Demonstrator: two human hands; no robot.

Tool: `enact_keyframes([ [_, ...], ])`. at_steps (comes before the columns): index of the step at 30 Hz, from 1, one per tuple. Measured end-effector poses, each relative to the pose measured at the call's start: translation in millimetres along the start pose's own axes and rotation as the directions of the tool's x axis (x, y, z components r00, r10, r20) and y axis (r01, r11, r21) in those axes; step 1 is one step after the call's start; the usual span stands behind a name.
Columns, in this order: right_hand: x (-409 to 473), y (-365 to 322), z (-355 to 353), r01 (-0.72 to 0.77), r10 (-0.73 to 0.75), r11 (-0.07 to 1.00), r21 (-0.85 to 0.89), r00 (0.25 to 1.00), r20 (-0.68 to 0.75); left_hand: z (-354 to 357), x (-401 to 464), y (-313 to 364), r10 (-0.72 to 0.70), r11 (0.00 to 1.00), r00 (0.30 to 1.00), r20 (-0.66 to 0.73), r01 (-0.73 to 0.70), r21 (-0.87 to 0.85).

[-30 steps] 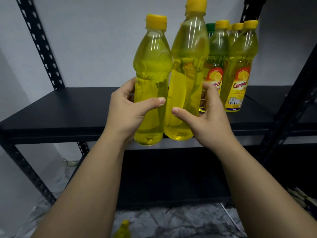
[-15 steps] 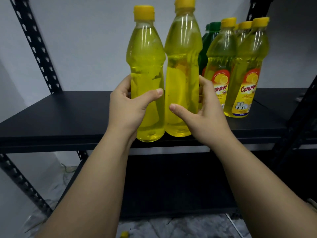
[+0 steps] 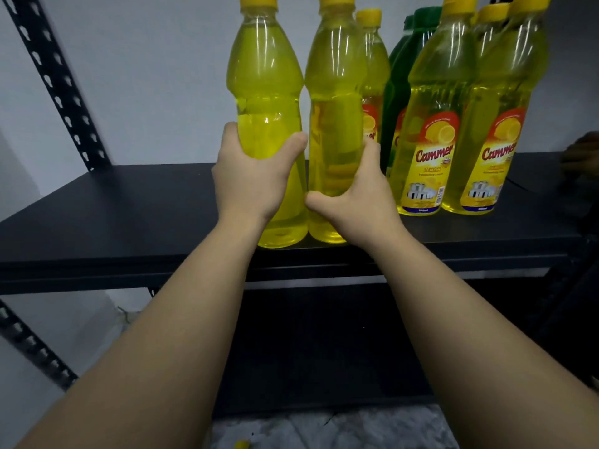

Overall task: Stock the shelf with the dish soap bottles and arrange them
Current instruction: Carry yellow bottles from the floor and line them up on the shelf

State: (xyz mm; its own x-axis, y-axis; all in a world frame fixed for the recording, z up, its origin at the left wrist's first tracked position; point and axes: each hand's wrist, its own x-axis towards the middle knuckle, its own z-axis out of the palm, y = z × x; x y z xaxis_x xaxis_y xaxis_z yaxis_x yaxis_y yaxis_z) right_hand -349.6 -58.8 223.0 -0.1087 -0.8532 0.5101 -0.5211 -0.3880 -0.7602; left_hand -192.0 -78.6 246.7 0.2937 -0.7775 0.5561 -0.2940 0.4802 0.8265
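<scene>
Two yellow dish soap bottles stand side by side near the front edge of the black shelf, their labels turned away. My left hand grips the left bottle around its waist. My right hand wraps the lower half of the right bottle. Both bottle bases rest on the shelf board. To the right stand more yellow Cammer lemon bottles with labels facing me, and a green bottle behind them.
Black perforated uprights frame the shelf at left. A lower black shelf lies below, with crumpled plastic sheeting on the floor. The left half of the upper shelf board holds nothing.
Both hands carried the two bottles forward and down from in front of the shelf edge, and the bottles now stand on the board beside the labelled row.
</scene>
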Motion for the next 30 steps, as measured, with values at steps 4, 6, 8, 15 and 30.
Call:
enact_keyframes([
  [4,2.2,7.3,1.4,-0.003,0.003,1.000,0.010,0.999,-0.043,0.5,2.1,-1.7,0.025,1.000,1.000,-0.015,-0.025,0.016],
  [6,2.1,8.8,1.8,-0.015,0.016,1.000,0.009,0.997,-0.072,1.7,4.2,-1.8,0.027,0.999,1.000,-0.004,-0.027,0.020],
  [8,2.0,7.9,2.5,-0.035,0.037,0.999,0.023,0.996,-0.075,2.1,6.5,-2.4,0.025,0.999,1.000,-0.003,-0.024,0.030],
  [15,3.2,9.9,-10.0,-0.058,0.055,0.994,0.093,0.998,0.039,-4.1,7.9,-4.5,-0.016,0.998,0.997,0.074,0.012,0.057],
  [30,-7.3,19.2,-20.2,-0.113,0.111,0.992,0.048,0.992,0.052,-25.5,-7.8,-28.2,-0.166,0.985,0.953,0.253,0.147,0.090],
])
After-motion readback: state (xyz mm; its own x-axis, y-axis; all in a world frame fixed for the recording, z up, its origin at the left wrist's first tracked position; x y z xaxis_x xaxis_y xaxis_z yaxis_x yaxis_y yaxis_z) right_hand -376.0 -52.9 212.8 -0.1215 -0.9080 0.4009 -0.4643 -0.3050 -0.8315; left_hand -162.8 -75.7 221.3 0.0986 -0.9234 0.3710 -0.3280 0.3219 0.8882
